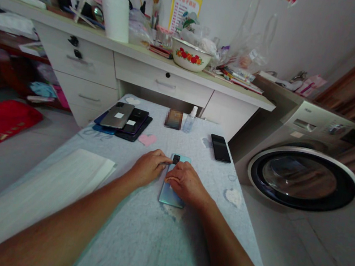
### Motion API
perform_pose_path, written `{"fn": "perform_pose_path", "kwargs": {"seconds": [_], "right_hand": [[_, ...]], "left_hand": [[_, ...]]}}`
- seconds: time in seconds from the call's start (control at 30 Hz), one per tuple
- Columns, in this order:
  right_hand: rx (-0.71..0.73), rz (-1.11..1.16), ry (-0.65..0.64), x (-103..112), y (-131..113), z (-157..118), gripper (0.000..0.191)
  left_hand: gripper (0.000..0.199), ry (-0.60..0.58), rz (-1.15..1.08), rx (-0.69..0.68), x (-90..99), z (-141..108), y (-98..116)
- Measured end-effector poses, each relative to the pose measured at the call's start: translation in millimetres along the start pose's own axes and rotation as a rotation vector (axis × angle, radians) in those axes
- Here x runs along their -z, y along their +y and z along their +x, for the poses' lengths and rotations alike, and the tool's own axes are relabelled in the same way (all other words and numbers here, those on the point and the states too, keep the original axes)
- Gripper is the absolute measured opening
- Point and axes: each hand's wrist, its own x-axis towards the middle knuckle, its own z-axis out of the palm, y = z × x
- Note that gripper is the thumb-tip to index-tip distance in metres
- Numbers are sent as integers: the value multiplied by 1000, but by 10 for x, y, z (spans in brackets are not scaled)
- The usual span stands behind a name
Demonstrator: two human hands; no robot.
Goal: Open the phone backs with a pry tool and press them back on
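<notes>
A smartphone [171,197] with a shiny light blue-green back lies face down on the cloth-covered table, its black camera block at the far end. My left hand [149,167] is at its left edge, fingers closed together and fingertips touching the phone near the camera. My right hand [187,181] is closed over the middle of the back. An orange-brown fold, which looks like a small cloth [173,179], shows under its curled fingers; most of it is hidden.
Several stacked phones [118,115] lie at the back left. A clear spray bottle [189,120] stands beside a blurred-out brown item [174,119]. A black phone [220,148] lies right, a long white sheet [40,196] left. Behind are a drawer desk [166,79] and washing machine [307,150].
</notes>
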Motion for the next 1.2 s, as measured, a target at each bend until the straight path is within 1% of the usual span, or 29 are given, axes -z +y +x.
{"fn": "perform_pose_path", "kwargs": {"seconds": [0.13,0.23,0.47,0.53,0.6,0.87,1.03,1.2], "right_hand": [[69,64,-36,36,-61,-18,15],[76,72,-50,38,-79,-10,15],[-72,-73,8,-33,-60,53,17],[-80,-82,9,-29,-80,52,16],[-53,-69,-7,-11,-110,41,15],[134,61,-97,9,-178,8,16],[129,90,-154,30,-247,-39,19],[201,137,-197,29,-273,-78,19]], "left_hand": [[34,0,-4,-6,-3,1,-11],[33,4,-4,-11,-3,-2,-16],[34,-1,-5,-5,1,0,-11],[33,1,-9,-8,7,3,-8],[33,2,-12,-13,13,6,-7],[26,10,-15,-2,-6,10,-31],[21,9,-5,-2,-14,5,-36],[23,3,-12,-14,-11,5,-43]]}}
